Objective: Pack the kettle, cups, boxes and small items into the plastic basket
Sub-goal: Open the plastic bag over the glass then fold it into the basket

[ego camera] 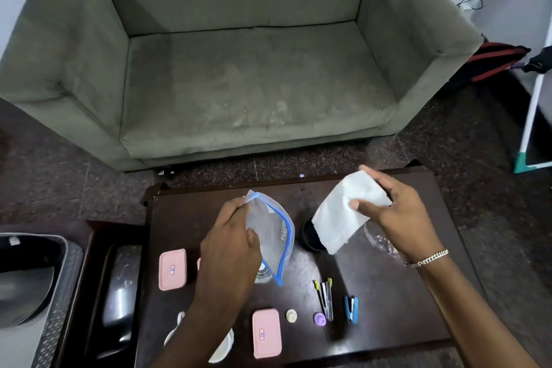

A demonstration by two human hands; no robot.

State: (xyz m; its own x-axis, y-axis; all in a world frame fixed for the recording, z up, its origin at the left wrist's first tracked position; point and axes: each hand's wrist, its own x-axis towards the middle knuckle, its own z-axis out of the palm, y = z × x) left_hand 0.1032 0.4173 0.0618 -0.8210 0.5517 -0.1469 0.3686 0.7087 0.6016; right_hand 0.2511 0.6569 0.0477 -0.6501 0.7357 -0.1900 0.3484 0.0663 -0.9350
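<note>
Standing over the dark wooden table (388, 293), the person is holding both hands up above it. The left hand (230, 248), just left of frame centre, is pinching a clear zip bag (268, 236) with a blue seal edge, thumb on the front and fingers wrapped behind its upper corner; the bag is hanging tilted above the tabletop. The right hand (394, 212), right of centre, is gripping a folded white cloth (343, 212), thumb pressed on its face and fingers curled behind its upper end, so the cloth is drooping down to the left. A chain bracelet (427, 258) is sitting on that wrist.

Below the cloth, a black round container (309, 236) is standing on the table, partly hidden. One pink box (172, 269) is lying at the left of the table and another pink box (266, 333) near the bottom edge of the frame. Along the lower middle are lying a cream cap (291, 315), a purple cap (320, 319), a slim stapler (325, 299) and a blue stapler (352, 308). Something white (222, 349) is showing under the left forearm; I cannot tell what it is. At the lower left of the frame a woven-walled bin or basket (64, 272) is standing beside the table, well apart from both hands. A grey-green sofa (239, 69) is filling the upper frame.
</note>
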